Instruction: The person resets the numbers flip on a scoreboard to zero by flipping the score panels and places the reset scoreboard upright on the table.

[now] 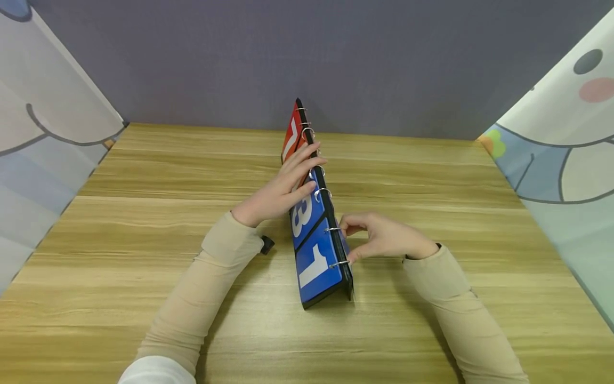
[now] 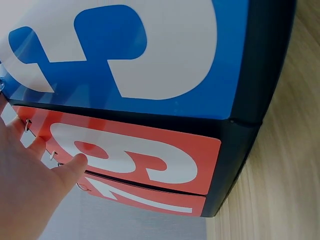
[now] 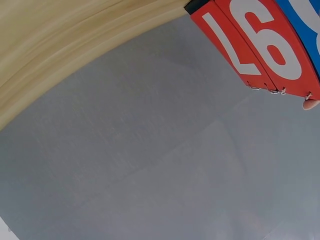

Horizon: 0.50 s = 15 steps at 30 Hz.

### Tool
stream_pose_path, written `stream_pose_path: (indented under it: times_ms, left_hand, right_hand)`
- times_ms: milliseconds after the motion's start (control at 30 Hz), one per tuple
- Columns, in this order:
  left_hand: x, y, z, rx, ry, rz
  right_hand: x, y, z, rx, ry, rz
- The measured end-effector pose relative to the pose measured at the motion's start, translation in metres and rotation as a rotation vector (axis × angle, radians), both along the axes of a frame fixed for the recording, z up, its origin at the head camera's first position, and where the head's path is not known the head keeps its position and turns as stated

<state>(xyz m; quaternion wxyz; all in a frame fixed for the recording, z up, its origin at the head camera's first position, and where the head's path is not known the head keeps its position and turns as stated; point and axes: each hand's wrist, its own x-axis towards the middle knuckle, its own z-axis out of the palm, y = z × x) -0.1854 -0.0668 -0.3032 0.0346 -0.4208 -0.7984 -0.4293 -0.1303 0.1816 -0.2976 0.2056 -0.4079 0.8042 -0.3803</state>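
A tent-shaped flip scoreboard [image 1: 293, 242] stands lengthwise on the table. Its left face carries red cards, with a 7 [image 1: 290, 137] at the far end and a 9 [image 2: 170, 165], then blue cards with a 3 [image 1: 301, 216] and a 1 [image 1: 314, 266]. Metal rings join them along the ridge. My left hand [image 1: 280, 194] rests on the ridge about midway, its fingers straight and spread. On the opposite face, my right hand [image 1: 379, 234] has bent fingers and thumb at the sides of a blue number card [image 1: 343, 242] near the closest rings; that face is mostly hidden.
The wooden table [image 1: 168, 224] ends at a grey partition [image 1: 384, 69] just behind the scoreboard's far end. Patterned panels [image 1: 551, 138] stand at both sides. A small black object [image 1: 267, 245] shows next to my left wrist.
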Motion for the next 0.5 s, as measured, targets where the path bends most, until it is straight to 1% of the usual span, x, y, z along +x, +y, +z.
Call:
stream_pose_path:
  times_ms: [100,167,333,500]
  left_hand:
    - [0.000,0.000,-0.001,0.000,0.001,-0.001]
    - [0.000,0.000,-0.001,0.000,0.006,-0.002]
    - [0.001,0.000,-0.001,0.003,0.013,-0.004]
    - [0.001,0.000,-0.002,0.004,0.017,-0.001]
  right_hand:
    - [0.000,0.000,-0.001,-0.005,-0.062,0.008]
    - [0.000,0.001,-0.002,0.001,-0.085,0.014]
    - [-0.001,0.005,0.000,0.039,-0.087,0.024]
    - [-0.002,0.016,0.008,0.104,-0.116,0.011]
